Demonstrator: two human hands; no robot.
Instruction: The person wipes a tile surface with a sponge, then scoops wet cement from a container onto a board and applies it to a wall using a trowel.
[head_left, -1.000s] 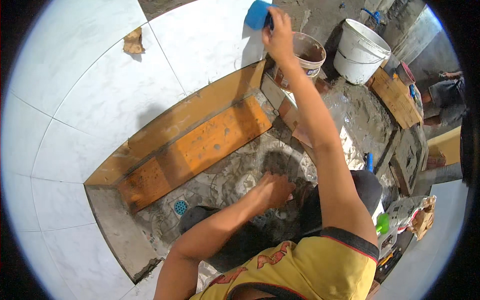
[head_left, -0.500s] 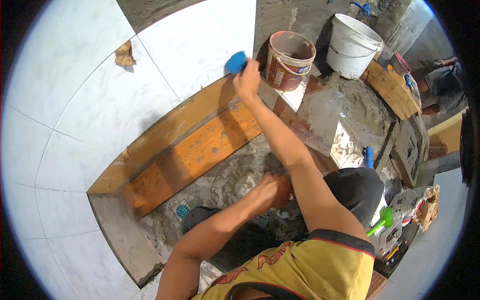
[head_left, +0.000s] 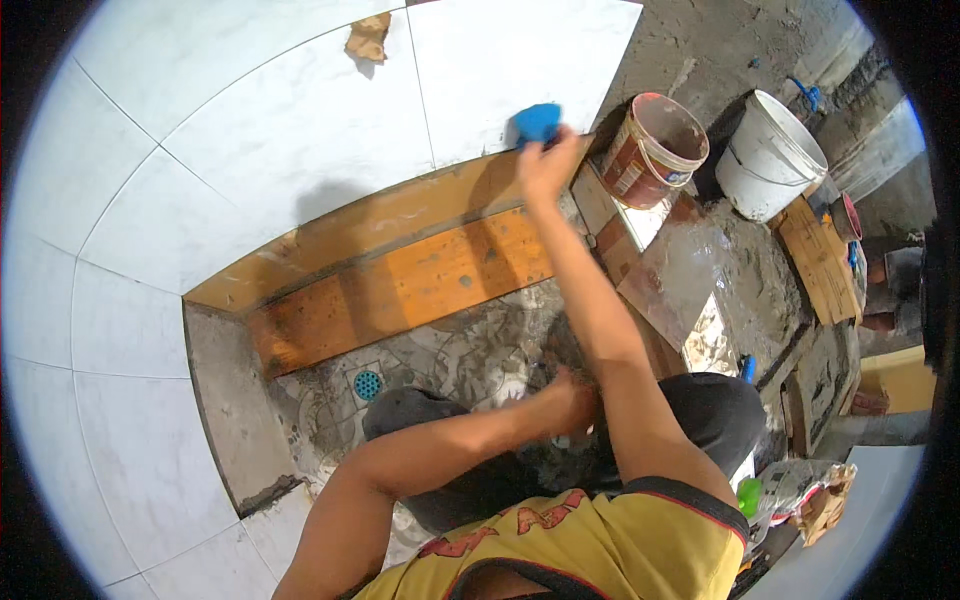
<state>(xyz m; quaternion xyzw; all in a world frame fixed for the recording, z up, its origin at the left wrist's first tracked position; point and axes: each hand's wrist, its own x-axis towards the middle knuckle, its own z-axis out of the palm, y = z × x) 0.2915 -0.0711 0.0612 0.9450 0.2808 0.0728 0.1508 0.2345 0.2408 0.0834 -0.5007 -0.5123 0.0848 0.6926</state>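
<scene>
My right hand (head_left: 552, 168) reaches far forward and is closed on a small flat blue pad (head_left: 539, 122), whose exact kind I cannot tell. The pad is at the lower part of a large white wall tile (head_left: 500, 70), near its right edge. Just below the tile runs a brown board edge (head_left: 390, 212), with an orange-brown plank (head_left: 420, 285) in front of it. My left hand (head_left: 572, 402) hangs low between my knees, fingers curled, beside my right forearm. It is blurred and partly hidden, so anything inside it does not show.
A brown bucket (head_left: 655, 150) and a white bucket (head_left: 770, 158) stand at the back right, by wet mortar (head_left: 745, 250). A wooden block (head_left: 818, 260) lies beyond. A round blue drain cover (head_left: 368, 385) sits in the rough floor. Another person's leg (head_left: 905, 290) shows far right.
My view has turned, so the wall tiles and buckets sit further right in it. My right hand keeps hold of the blue pad low on the same tile. My left hand stays low.
</scene>
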